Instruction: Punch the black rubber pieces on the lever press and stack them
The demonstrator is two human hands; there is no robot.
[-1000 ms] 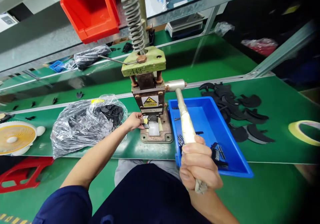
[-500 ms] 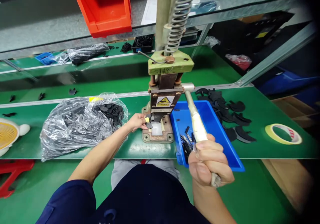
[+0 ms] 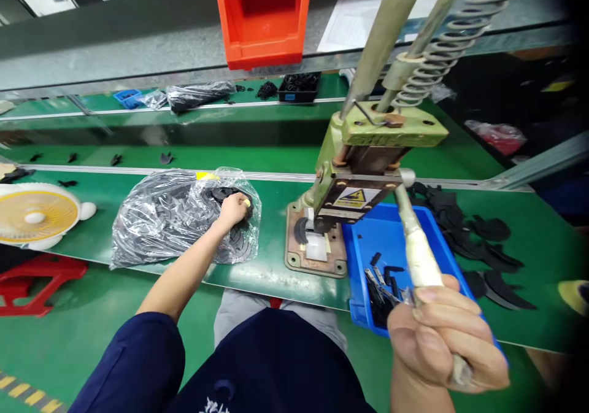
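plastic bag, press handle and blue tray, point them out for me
Plastic bag (image 3: 170, 216), head view: on its crinkled side.
Press handle (image 3: 420, 256), head view: on its pale grip.
Blue tray (image 3: 385, 232), head view: on its bare floor.

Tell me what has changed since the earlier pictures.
The left hand moved leftward from the press base to the plastic bag, over its dark parts. The dark curved piece its fingers were touching has been let go and lies on the base. The right hand still grips the lever handle.
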